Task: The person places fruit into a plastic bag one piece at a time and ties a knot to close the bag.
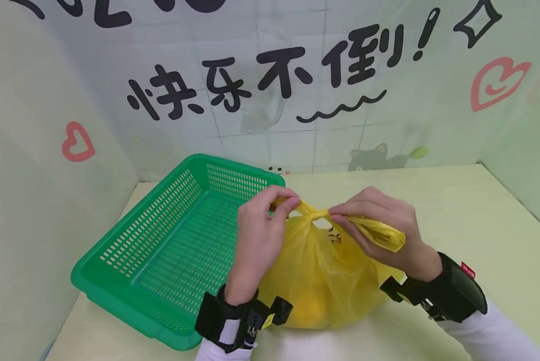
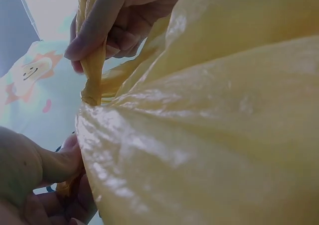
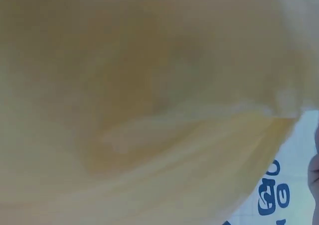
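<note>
A yellow plastic bag point(image 1: 324, 281), bulging with something orange-yellow inside, sits on the table, its neck gathered into a knot between both hands. My left hand point(image 1: 260, 230) pinches one twisted handle of it between thumb and fingers. The other handle is gripped by my right hand point(image 1: 382, 225), and its loose end sticks out past the fingers. In the left wrist view the knot point(image 2: 91, 93) shows close up, with creases fanning out from it. Bag plastic point(image 3: 149, 110) fills most of the right wrist view. What lies inside the bag is hidden by the plastic.
A green slotted basket point(image 1: 134, 306) stands to the left of the bag, its right side behind my left forearm. The pale table point(image 1: 473, 215) reaches back to a printed cloth wall point(image 1: 288, 145) with black lettering and hearts.
</note>
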`<state>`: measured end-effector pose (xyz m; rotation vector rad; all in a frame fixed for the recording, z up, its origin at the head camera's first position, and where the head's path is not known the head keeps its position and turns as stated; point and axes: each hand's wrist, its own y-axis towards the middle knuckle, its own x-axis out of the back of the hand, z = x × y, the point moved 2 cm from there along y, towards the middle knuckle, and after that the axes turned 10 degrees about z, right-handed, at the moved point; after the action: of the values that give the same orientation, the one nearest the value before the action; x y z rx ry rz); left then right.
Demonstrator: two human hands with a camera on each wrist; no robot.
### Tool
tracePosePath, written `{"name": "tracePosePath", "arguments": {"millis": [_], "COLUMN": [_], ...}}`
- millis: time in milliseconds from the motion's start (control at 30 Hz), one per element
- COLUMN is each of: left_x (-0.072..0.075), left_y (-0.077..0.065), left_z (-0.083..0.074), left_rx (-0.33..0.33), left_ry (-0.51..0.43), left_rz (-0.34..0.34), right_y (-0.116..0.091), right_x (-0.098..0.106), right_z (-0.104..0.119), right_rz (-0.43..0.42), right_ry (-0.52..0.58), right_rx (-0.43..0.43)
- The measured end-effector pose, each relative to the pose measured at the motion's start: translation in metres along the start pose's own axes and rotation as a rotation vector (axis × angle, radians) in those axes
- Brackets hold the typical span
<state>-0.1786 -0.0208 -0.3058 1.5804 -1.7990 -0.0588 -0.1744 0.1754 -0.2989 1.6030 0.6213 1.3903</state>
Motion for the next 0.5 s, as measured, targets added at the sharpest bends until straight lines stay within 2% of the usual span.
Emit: {"name": "tracePosePath", "arguments": {"millis": [100,200,333,500], "left_x": [0.004,0.008,0.012,0.014], "left_y": [-0.002,-0.003,-0.004,-0.004], "left_z": [-0.002,-0.003,-0.002,0.000], "left_rx": [-0.028,-0.030,-0.019,-0.024], "left_ry": [0.016,0.030,0.061,0.118], "left_rz": [-0.013,-0.023,-0.046,-0.079], "right_y": [-0.004,-0.008,-0.011,-0.013], "right_x": [0.007,0.013,0.017,0.023], "right_z": [0.001,0.002,0.003,0.000], "right_rz": [0.007,0.007,0.012,0.036], "right_ry": [0.099,0.186,0.244,0.213], "right_rx": [-0.102,-0.161,-0.176,-0.160]}}
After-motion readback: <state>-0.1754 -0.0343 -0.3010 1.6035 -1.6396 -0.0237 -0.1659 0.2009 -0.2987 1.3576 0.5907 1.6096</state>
